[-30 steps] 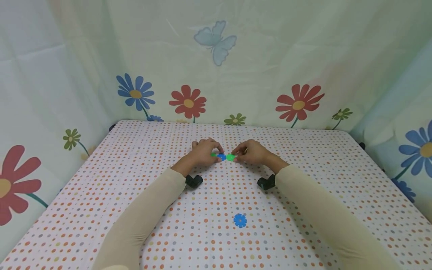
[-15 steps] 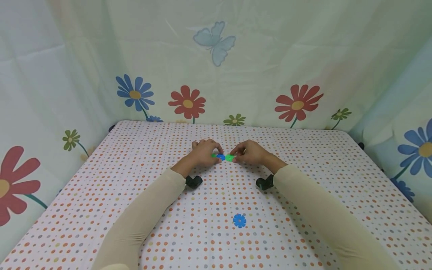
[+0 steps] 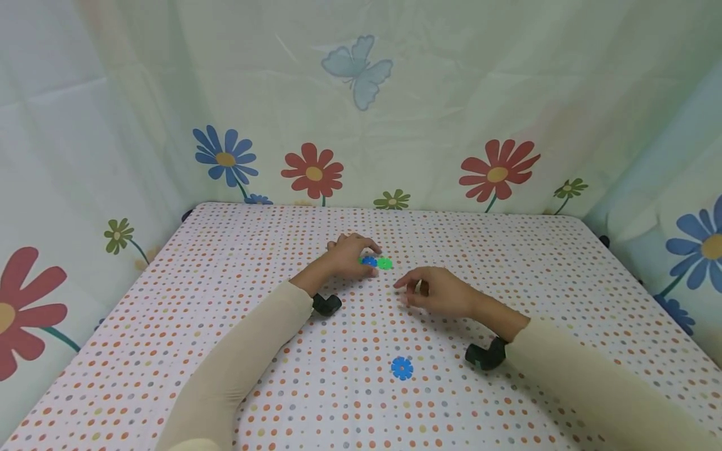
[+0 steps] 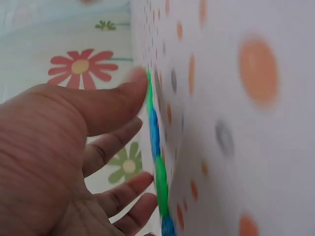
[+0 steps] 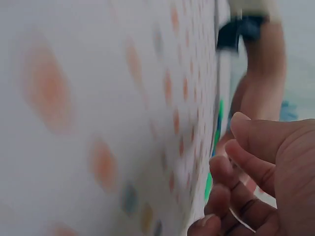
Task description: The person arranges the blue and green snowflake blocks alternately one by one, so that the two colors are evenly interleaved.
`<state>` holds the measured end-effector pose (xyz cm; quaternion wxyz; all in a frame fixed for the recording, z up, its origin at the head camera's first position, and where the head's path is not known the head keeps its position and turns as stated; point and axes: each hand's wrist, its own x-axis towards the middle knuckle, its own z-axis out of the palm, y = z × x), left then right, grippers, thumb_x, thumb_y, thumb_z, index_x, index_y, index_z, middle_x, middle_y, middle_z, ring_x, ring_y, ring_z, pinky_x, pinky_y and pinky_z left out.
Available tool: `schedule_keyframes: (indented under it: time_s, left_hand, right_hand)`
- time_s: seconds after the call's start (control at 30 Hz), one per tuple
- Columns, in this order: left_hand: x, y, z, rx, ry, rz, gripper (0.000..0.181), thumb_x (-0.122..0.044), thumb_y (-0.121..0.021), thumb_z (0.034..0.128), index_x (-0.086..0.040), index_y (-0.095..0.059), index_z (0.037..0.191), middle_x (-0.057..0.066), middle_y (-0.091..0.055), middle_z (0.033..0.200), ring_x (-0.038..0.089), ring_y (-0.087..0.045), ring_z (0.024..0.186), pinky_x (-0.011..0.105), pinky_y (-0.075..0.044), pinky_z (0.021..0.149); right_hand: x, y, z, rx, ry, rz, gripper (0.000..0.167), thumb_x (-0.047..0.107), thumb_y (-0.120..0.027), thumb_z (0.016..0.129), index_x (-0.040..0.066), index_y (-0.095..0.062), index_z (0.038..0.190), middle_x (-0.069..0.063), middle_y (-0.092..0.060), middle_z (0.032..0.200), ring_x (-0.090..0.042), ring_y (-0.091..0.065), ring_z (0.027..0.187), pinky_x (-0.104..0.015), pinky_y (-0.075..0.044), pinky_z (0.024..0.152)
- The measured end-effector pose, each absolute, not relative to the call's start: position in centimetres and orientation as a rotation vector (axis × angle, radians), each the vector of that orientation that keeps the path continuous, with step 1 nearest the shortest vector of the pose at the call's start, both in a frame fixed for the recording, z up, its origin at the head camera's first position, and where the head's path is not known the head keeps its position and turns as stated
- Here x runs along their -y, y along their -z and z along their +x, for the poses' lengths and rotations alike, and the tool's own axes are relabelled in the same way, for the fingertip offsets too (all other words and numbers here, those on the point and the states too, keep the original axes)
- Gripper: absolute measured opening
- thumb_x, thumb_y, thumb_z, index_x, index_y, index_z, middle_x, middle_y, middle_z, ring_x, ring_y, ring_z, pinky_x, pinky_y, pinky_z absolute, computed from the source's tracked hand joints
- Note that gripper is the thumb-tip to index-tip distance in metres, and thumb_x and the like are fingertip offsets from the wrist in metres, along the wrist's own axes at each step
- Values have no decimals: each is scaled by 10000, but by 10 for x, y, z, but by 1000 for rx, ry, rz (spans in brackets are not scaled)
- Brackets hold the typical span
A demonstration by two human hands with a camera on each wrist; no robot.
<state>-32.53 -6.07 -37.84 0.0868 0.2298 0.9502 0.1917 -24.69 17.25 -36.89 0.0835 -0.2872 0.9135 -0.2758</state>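
Observation:
A row of flat, notched, flower-shaped plastic discs lies on the table; its green end disc (image 3: 385, 264) joins a blue disc (image 3: 369, 260), and the rest is hidden by my left hand (image 3: 348, 257). In the left wrist view, green and blue alternate along the row, with a green disc (image 4: 161, 187) near my fingertips. My left thumb and fingers are spread around the row without pinching it. Nearer to me, my right hand (image 3: 442, 293) hovers above the table, fingers loosely bent and holding nothing. Nearer still, a loose blue disc (image 3: 402, 368) lies flat.
A dotted cloth (image 3: 316, 388) covers the table. Behind it hangs a flower-printed curtain (image 3: 429, 94), which also runs along both sides. Each wrist carries a black camera mount, such as the right mount (image 3: 486, 354).
My right hand has let go of the green end disc and moved back toward me and to the right. My left fingers have spread wider and shifted slightly right. The loose blue disc stays put.

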Motion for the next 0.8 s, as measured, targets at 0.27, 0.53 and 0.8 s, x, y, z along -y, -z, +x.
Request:
schedule_keyframes:
  time_s: [0.27, 0.53, 0.8]
  left_hand:
    - [55, 380, -324, -2807, -676, 668, 376, -443, -701, 895, -332, -638, 1249, 40, -386, 1528, 376, -327, 1384, 571, -272, 1044]
    - [59, 388, -324, -2824, -734, 666, 283, -418, -689, 912, -337, -667, 1182, 14, -394, 1517, 382, -317, 1395, 573, -256, 1050]
    - [56, 383, -325, -2852, -708, 668, 260, -447, -693, 902, -349, -673, 1141, 9, -408, 1504, 359, -359, 1361, 552, -277, 1020]
  right_hand:
    - [-177, 372, -174, -2589, 796, -977, 324, 436, -737, 863, 316, -687, 1160, 139, -599, 983, -64, -519, 868, -248, -449, 781]
    - [-172, 377, -157, -2586, 698, -1164, 328, 468, -729, 857, 343, -682, 1156, 176, -558, 1047, -17, -512, 922, -204, -453, 787]
    - [-170, 375, -158, -2557, 663, -1202, 260, 470, -700, 882, 369, -671, 1119, 188, -549, 1043, -8, -505, 902, -200, -462, 777]
